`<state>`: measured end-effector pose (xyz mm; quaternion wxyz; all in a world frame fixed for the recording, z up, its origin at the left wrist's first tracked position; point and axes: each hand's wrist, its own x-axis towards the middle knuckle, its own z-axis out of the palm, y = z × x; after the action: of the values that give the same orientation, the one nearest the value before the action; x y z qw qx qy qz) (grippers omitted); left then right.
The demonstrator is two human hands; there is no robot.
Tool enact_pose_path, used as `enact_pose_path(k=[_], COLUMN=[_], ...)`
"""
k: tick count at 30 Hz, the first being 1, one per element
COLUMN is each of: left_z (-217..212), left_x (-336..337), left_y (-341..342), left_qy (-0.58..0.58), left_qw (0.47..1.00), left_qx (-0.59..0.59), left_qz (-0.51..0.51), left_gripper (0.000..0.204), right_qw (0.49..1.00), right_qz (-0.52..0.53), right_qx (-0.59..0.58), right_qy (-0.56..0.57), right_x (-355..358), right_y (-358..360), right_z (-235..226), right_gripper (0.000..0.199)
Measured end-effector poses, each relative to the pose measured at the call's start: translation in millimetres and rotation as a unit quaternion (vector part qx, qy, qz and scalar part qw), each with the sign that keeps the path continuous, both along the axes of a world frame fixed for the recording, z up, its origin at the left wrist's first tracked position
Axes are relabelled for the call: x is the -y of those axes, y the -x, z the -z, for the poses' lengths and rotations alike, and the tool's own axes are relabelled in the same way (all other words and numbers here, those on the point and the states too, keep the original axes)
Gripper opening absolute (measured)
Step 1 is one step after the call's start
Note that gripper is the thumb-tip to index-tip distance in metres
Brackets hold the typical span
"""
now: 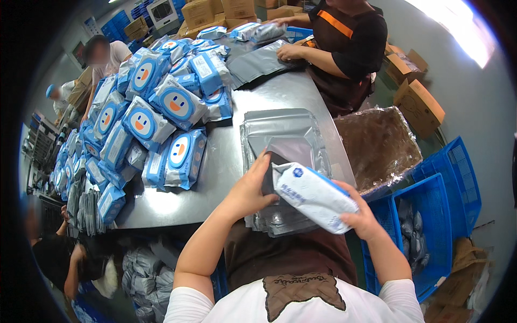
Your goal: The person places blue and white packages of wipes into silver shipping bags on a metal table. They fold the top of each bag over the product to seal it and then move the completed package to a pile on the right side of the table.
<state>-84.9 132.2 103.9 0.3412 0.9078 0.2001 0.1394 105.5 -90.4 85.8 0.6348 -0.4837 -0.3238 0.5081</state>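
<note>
My right hand (360, 213) grips one end of a white and blue pack of wipes (315, 199), tilted above the near edge of the steel table. The pack's other end meets the dark mouth of a grey plastic mailing bag (268, 180). My left hand (253, 185) pinches that bag at its mouth, fingers on one side and thumb on the other. How far the pack reaches into the bag is hard to see. Beneath both hands lies a stack of flat grey mailing bags (283, 126).
A large heap of wipes packs (142, 124) covers the left of the steel table (215, 199). Across it, a co-worker (344, 48) handles grey bags (258, 63). To my right stand a plastic-lined box (377, 145) and blue crates (441, 226). Filled grey bags (148, 280) lie at lower left.
</note>
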Motion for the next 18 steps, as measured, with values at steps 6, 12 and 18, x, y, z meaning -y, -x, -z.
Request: enact_pose_path(k=[6,12,18], left_z=[13.7,32.2,43.5], left_x=[26.4,35.3,45.3], left_y=[-19.7,-18.8,18.2], left_qy=[-0.021,-0.102,-0.105], left_qw=[0.999,0.992,0.989], left_qx=[0.019,0.055,0.085], left_qz=[-0.034,0.041,-0.061], left_gripper=[0.089,0.086,0.085], right_qw=[0.780,0.690,0.955], right_qz=[0.171,0.237,0.103], right_qx=[0.598,0.679,0.275], right_qy=[0.061,0.087,0.046], right_x=[1.4,-46.4,-36.7], right_y=[46.9,70.7,19.4], right_z=[-10.3,4.8,1.6], right_gripper=[0.081,0.083,0.088])
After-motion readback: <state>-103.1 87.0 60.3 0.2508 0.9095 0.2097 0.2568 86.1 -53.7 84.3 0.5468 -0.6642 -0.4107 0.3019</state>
